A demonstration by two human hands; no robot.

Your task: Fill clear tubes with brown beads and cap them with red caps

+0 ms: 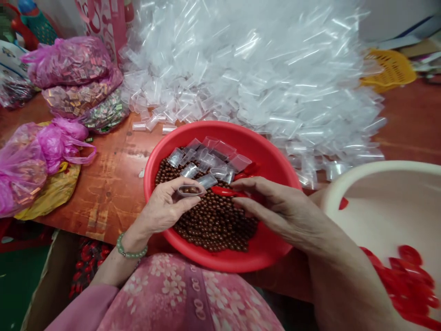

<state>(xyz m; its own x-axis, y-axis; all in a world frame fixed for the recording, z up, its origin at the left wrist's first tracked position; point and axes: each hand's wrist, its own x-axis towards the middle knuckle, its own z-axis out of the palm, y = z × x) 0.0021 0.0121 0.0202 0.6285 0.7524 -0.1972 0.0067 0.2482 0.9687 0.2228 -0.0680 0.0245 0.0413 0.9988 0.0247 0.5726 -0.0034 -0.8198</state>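
Note:
My left hand pinches a short clear plastic sleeve between thumb and fingers, its oval mouth turned toward me. A few brown beads show inside it. Close by on the right, my right hand grips a glossy red plastic cap with thumb and fingertips. Both hands hover over a red basin. Brown round beads cover its bottom, and several clear sleeves lie on the beads toward the far side. More red pieces sit behind my right fingers, partly hidden.
A large heap of clear plastic sleeves spreads behind the basin. Pink bags of small packets stand at left. A cream basin with red pieces is at right. A yellow basket lies at the back right.

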